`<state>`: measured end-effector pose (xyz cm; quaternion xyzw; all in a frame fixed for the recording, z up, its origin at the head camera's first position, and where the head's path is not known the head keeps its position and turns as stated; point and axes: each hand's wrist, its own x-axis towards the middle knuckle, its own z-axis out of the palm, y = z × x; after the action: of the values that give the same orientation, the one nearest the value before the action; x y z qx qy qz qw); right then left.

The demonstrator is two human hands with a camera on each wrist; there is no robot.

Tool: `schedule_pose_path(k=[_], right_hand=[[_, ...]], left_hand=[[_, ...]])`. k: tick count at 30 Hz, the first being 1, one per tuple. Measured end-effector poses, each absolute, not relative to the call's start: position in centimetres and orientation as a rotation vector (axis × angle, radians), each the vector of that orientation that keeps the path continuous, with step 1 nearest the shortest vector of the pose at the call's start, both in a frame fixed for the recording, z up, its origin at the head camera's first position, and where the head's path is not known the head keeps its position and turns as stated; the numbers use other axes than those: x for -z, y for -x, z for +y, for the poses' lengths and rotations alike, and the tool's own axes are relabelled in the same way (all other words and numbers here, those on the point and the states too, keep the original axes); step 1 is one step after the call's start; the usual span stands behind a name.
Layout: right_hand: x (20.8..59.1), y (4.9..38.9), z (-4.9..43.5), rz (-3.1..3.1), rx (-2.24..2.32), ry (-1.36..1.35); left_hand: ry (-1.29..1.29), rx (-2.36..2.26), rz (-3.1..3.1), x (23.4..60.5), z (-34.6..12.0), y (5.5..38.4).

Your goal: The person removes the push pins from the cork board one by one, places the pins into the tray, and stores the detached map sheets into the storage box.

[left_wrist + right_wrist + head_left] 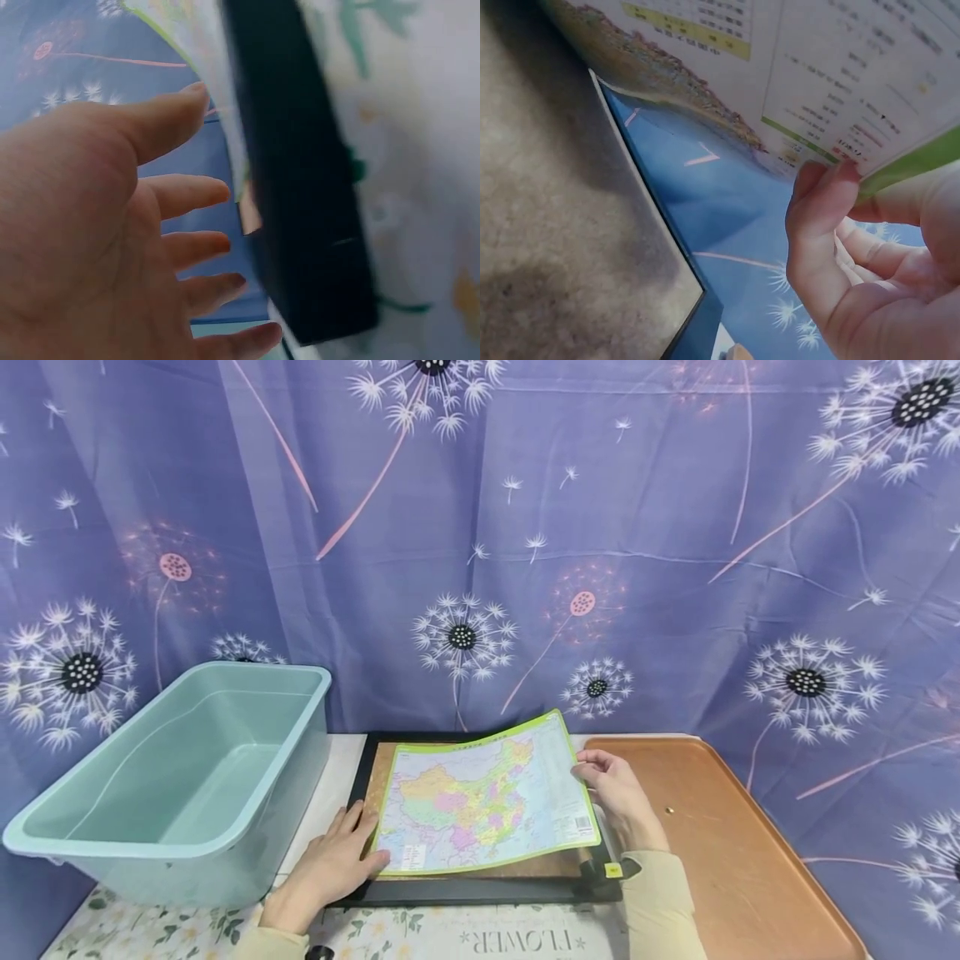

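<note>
A colourful map sheet (457, 802) with a green border lies over a black frame (487, 891) with a brown speckled board (532, 867) inside. The map's right side is lifted and bowed. My right hand (618, 797) pinches the map's right edge between thumb and fingers; in the right wrist view, the printed underside (832, 82) hangs above the board (555, 225). At the frame's left side, my left hand (333, 864) has its fingers extended, close to the map's lower left corner. The left wrist view shows those fingers spread beside the black frame edge (300, 187).
A pale green plastic tub (300, 793) stands at left. To the right lies a brown tray (750, 860) with a small gold-coloured piece (670, 811) on it. A yellow tag (613, 870) sits at the frame's lower right corner. A purple dandelion curtain (480, 527) hangs behind.
</note>
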<state>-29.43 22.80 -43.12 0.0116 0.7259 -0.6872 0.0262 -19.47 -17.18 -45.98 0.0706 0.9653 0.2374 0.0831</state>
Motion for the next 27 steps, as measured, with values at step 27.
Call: schedule_pose_path(k=[27], right_hand=[[39.5,27.7,22.2,2.084,2.389,0.110]], left_hand=[[-0.357,-0.817,2.994,35.9,-19.7,13.3]])
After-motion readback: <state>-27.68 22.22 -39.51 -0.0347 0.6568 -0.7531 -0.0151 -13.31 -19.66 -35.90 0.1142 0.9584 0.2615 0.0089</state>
